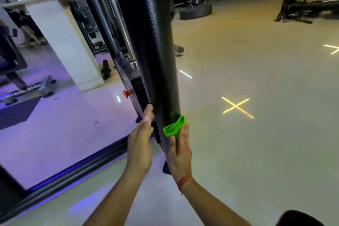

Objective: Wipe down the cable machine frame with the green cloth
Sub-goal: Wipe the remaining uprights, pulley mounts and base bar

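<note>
**Wiping the lower part of a black upright post**

A person is looking down at their own two hands against the cable machine frame (146, 42), a thick black post. The right hand (180, 152) is pinching the bunched green cloth (174, 126) and pressing it to the post's right side, low down. The left hand (140, 143) is resting on the post's left edge with fingers straight, holding nothing. Just beside those fingers is the weight stack (139, 88) with its red pin (127, 93); they could get caught there. The small wad is risking missed patches.
</note>
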Demonstrator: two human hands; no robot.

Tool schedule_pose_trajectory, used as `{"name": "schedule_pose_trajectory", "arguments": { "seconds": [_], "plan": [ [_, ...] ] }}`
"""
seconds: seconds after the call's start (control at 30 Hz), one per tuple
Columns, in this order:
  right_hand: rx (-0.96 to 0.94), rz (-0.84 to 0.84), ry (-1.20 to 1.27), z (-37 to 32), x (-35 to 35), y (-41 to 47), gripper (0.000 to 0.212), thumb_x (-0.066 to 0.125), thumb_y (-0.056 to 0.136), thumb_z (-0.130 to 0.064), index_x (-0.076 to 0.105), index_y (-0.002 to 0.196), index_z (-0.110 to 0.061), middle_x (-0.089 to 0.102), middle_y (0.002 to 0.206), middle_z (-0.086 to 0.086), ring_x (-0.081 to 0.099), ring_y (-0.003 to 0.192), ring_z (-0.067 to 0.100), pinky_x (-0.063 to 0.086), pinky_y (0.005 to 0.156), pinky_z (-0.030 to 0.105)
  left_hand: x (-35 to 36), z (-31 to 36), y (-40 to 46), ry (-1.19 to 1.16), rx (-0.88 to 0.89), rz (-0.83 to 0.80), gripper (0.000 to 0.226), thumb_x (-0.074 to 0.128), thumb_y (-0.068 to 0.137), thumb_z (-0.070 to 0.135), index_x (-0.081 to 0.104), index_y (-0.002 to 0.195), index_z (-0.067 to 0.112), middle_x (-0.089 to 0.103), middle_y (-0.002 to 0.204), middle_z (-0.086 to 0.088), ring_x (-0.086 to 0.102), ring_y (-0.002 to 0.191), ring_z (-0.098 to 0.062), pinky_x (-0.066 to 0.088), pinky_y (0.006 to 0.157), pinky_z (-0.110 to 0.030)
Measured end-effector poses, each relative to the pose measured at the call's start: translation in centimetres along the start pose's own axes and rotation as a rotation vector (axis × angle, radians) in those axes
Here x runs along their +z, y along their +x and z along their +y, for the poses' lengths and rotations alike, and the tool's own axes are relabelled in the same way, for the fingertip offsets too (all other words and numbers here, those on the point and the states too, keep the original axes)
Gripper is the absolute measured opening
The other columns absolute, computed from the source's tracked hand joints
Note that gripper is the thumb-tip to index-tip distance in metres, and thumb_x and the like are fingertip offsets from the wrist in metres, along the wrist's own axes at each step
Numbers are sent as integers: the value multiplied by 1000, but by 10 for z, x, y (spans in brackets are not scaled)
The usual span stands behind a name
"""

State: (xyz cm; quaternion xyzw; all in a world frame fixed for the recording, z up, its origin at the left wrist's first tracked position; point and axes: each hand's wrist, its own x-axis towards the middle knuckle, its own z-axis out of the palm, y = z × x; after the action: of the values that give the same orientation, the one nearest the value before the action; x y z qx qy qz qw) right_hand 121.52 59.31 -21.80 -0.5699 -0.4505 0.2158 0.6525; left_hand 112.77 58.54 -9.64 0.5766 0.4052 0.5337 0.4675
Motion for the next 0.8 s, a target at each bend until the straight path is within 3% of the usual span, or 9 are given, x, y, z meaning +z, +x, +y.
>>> {"name": "schedule_pose_trajectory", "arguments": {
  "seconds": [0.1, 0.27, 0.37, 0.47, 0.57, 0.63, 0.7, 0.77, 0.8],
  "plan": [
    [57, 56, 57, -16, 4, 6, 56, 33, 106, -42, 11, 157, -41, 7, 168, -16, 3, 154, 3, 19, 125, 38, -2, -11, -3, 35, -11, -16, 48, 37, 104, 41, 44, 150, 31, 49, 150, 16, 45, 138, 2, 37, 112, -24],
    [-169, -24, -40, -6, 9, 3, 59, 37, 108, -39, 5, 158, -46, 0, 169, -15, -6, 156, 16, 16, 126, 44, -3, -25, -5, 53, -79, -18, 46, 38, 105, 39, 46, 149, 29, 51, 150, 15, 49, 134, 1, 42, 110, -23],
    [43, -19, 20, 43, 13, -18, 59, 35, 106, -48, 0, 152, -60, 5, 168, -18, 12, 156, 17, 27, 122, 52, -6, -28, -8, 113, -73, -37, 50, 39, 101, 51, 45, 149, 37, 49, 150, 20, 47, 136, 3, 38, 110, -25],
    [179, 51, 61, 36, 21, -11, 55, 30, 105, -52, 1, 151, -60, 7, 168, -16, 21, 154, 17, 30, 121, 47, -8, -34, -8, 161, -87, -31, 47, 37, 103, 50, 46, 148, 39, 50, 148, 22, 47, 135, 4, 37, 109, -24],
    [53, 33, 77, 11, 23, -7, 57, 32, 108, -44, 0, 154, -51, -1, 167, -21, -2, 156, 12, 12, 127, 34, -9, -45, -7, 168, -148, -29, 45, 35, 105, 45, 47, 148, 36, 51, 148, 18, 48, 134, 3, 37, 111, -26],
    [-18, -4, 59, 28, 20, -20, 58, 36, 108, -41, 3, 153, -54, 6, 167, -20, -1, 156, 9, 11, 125, 26, -10, -52, -7, 194, -180, -25, 46, 35, 105, 47, 48, 147, 36, 53, 147, 18, 48, 134, 3, 36, 112, -28],
    [152, -19, 106, 60, 17, -32, 55, 38, 109, -36, 11, 154, -52, 29, 163, -10, 31, 149, 13, 29, 121, 27, -11, -60, -7, 234, -213, -35, 47, 35, 104, 53, 48, 146, 39, 52, 146, 22, 45, 137, 0, 33, 115, -32],
    [613, 21, 307, 83, 19, -26, 48, 39, 109, -35, 27, 155, -44, 59, 129, -4, 63, 101, 15, 53, 95, 30, -11, -73, -9, 260, -254, -48, 52, 35, 100, 59, 47, 147, 41, 49, 148, 22, 42, 140, -2, 30, 118, -37],
    [800, 39, 452, 92, 22, -19, 43, 39, 109, -36, 37, 152, -39, 61, 109, -2, 58, 80, 15, 55, 86, 38, -10, -78, -10, 259, -271, -49, 52, 36, 101, 58, 46, 148, 39, 49, 149, 20, 42, 140, -2, 30, 119, -37]
  ]
}}
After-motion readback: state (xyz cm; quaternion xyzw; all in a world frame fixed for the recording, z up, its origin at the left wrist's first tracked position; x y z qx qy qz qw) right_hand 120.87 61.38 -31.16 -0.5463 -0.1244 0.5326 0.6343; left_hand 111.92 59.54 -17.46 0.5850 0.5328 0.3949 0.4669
